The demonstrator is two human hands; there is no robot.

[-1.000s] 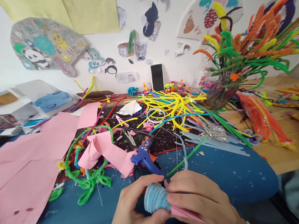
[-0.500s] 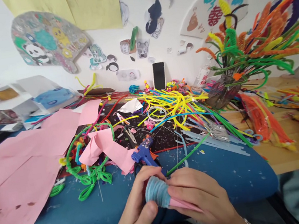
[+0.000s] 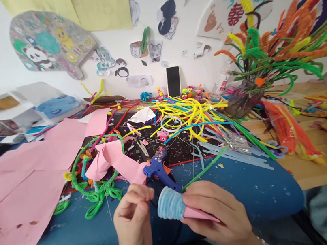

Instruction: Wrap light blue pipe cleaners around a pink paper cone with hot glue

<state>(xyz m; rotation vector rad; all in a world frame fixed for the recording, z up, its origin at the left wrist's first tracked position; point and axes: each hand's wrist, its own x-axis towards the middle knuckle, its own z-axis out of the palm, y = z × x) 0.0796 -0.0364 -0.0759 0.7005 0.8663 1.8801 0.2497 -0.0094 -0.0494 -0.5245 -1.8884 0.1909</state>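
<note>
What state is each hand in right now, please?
Left hand: fingertips pinched shut beside the blue coil, nothing visible between them.
Right hand: closed on the pink cone that carries the blue coil.

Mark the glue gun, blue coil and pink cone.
glue gun (image 3: 159, 169), head view, on its blue body.
blue coil (image 3: 169, 206), head view, middle of the windings.
pink cone (image 3: 196, 215), head view, on its bare lower edge.

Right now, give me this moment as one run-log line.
right hand: holds pink paper cone topped with light-blue pipe-cleaner coil | left hand: fingers pinched, not touching coil | blue glue gun: lies just behind
</note>
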